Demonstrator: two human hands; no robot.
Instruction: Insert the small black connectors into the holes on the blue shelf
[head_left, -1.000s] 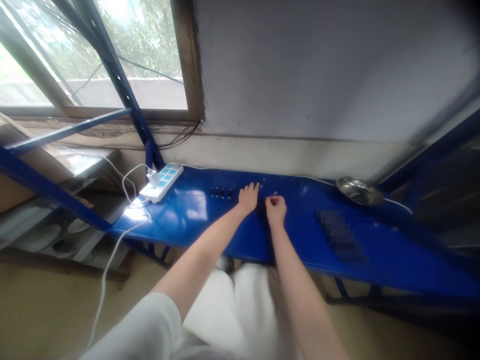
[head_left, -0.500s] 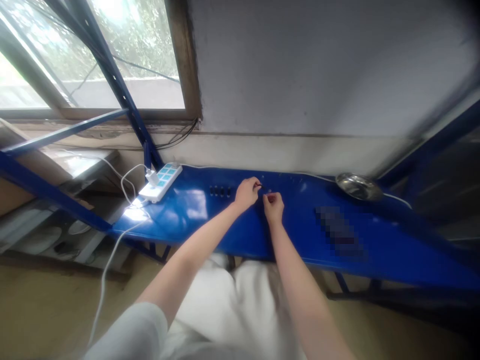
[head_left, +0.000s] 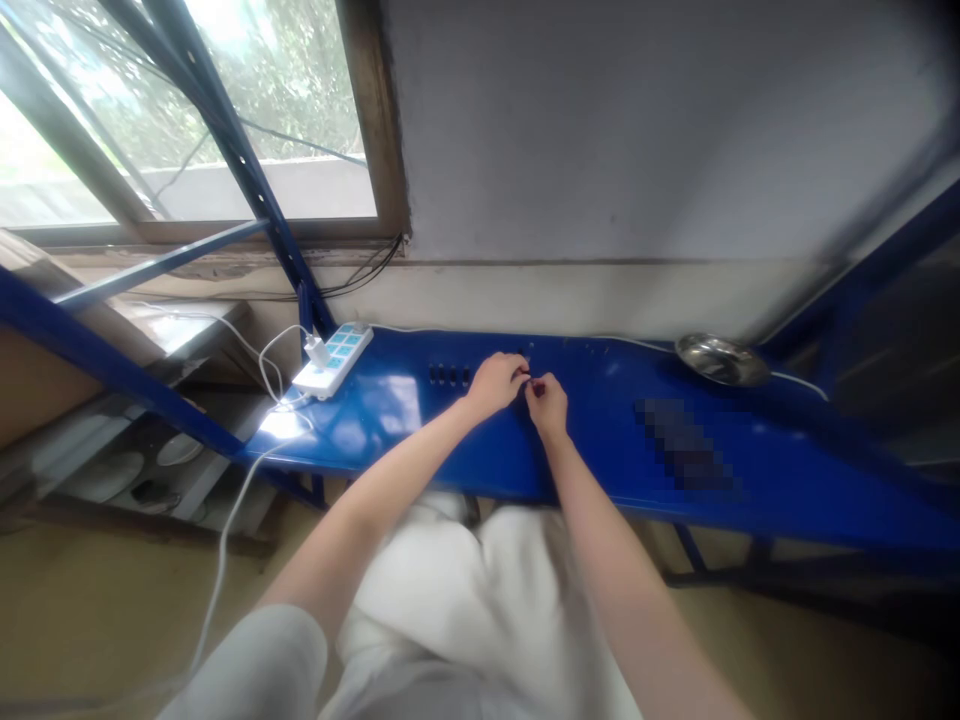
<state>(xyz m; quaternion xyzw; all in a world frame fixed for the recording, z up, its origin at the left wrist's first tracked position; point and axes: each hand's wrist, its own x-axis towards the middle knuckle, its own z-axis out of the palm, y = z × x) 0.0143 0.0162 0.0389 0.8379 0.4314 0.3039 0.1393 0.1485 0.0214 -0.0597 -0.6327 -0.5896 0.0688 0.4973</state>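
Both hands meet over the middle of the blue metal shelf [head_left: 420,420]. My left hand [head_left: 495,383] is closed in a pinch on a tiny dark part. My right hand [head_left: 547,403] is also pinched, its fingertips touching the same spot, and the part is too small to name. Just left of my left hand stands a short row of small dark pieces [head_left: 448,375] on the shelf. A few more tiny specks lie farther back near the shelf's rear edge.
A white power strip [head_left: 332,361] with blue sockets and a plugged-in charger lies at the shelf's left end, its white cable [head_left: 225,530] hanging to the floor. A steel dish [head_left: 721,359] sits at the right rear. Blue rack beams [head_left: 247,170] cross the window.
My left hand went from lying flat on the shelf to a pinch. Both hands drew together until their fingertips met.
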